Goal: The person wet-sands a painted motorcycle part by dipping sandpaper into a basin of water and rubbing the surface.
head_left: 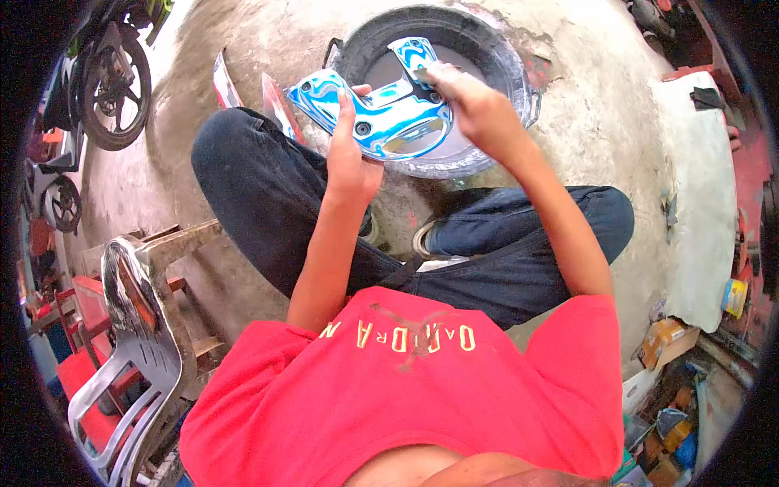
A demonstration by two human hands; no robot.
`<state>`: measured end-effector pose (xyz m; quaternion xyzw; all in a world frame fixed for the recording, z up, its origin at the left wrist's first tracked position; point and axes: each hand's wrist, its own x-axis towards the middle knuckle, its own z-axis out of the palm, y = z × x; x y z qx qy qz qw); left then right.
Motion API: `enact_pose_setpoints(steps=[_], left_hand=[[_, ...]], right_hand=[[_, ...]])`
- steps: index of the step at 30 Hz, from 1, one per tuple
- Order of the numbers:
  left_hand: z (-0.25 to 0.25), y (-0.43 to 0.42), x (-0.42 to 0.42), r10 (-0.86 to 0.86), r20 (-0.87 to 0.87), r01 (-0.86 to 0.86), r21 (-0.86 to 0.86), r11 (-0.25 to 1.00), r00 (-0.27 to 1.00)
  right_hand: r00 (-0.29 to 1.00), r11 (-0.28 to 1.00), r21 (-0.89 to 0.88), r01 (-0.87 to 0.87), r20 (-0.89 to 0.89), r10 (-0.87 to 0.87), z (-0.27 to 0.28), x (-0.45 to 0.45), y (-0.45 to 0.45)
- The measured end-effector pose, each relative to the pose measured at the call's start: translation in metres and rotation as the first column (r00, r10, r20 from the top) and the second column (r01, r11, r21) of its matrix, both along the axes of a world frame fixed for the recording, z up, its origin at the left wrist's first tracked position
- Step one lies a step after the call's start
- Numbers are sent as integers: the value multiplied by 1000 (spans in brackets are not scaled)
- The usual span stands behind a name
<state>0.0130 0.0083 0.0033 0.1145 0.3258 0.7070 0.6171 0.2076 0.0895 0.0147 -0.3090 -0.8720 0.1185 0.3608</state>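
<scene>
A blue and white swirl-patterned panel (389, 122) with round holes and a large oval opening is held over a dark round tub (357, 49) of greyish liquid. My left hand (352, 154) grips the panel's left part, with the thumb lying on its patterned face. At the panel's upper right arm, my right hand (471, 101) has its fingers closed against the surface. Whatever lies beneath those right fingertips is too small to make out.
Two red and white panels (280, 109) lean beside my left knee. A metallic chair (134, 325) stands at the lower left, and a motorcycle wheel (116, 88) at the upper left. On the right are a pale sheet (696, 195), a cardboard box (667, 342) and assorted clutter.
</scene>
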Motion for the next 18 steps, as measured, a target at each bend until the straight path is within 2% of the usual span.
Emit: enact_pose_setpoints(steps=[1,2,6,8,12,14,15,18], left_hand=[[8,-2,1,-17,-4,17,-7,1000,1000],[12,-2,1,-35,-12,35,-13,999,999],[13,0,-1,-82,11,82,41,996,997],[10,-4,-1,-110,-57,112,36,993,992],[11,-7,-3,-206,-58,210,87,974,977],[16,-7,0,-199,-21,200,88,976,980],[18,-7,2,-195,-3,195,87,977,981],[16,-6,3,-191,74,186,65,980,979]], right_hand=[[995,973,-209,100,-7,-104,1,7,4],[978,893,-407,191,3,-208,1,11,7],[912,746,-661,82,-252,-323,-10,6,8],[859,672,-740,14,-335,-387,-11,2,3],[832,744,-667,40,-390,-394,-8,-6,-4],[810,739,-672,36,-414,-416,-18,-10,-4],[834,725,-683,83,-351,-426,-14,-11,-8],[799,792,-607,66,-444,-406,-20,-23,-14]])
